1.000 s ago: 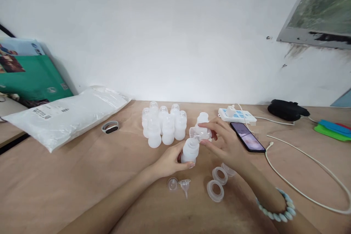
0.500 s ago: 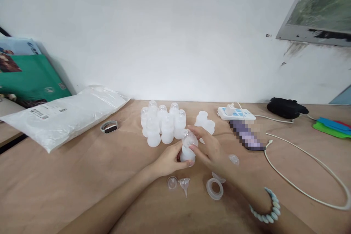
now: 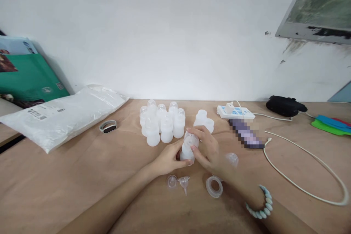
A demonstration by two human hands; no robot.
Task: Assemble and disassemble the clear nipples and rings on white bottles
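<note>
A small white baby bottle (image 3: 187, 153), tilted a little, is held round its body by my left hand (image 3: 171, 159). My right hand (image 3: 205, 146) grips the clear dome cap (image 3: 191, 139) at the bottle's top, thumb on the near side and fingers over it. Just in front lie a clear small dome piece (image 3: 172, 181), a clear funnel (image 3: 184, 183) and a translucent ring (image 3: 214, 187). Another clear dome cap (image 3: 232, 159) lies beyond my right wrist. Several capped bottles (image 3: 166, 128) stand in a group behind my hands, with white uncapped bottles (image 3: 203, 120) to their right.
On the left are a white plastic parcel (image 3: 74, 113) and a fitness band (image 3: 108, 127). To the right lie a power strip (image 3: 236, 112), a phone (image 3: 246, 134), a looped white cable (image 3: 304, 196), a black case (image 3: 286, 106) and coloured flat pieces (image 3: 333, 126). A wall rises behind.
My right hand has turned slightly about the cap and moved a little, its fingers now further over the top. The bottle leans a bit more to the right. The left hand keeps its hold.
</note>
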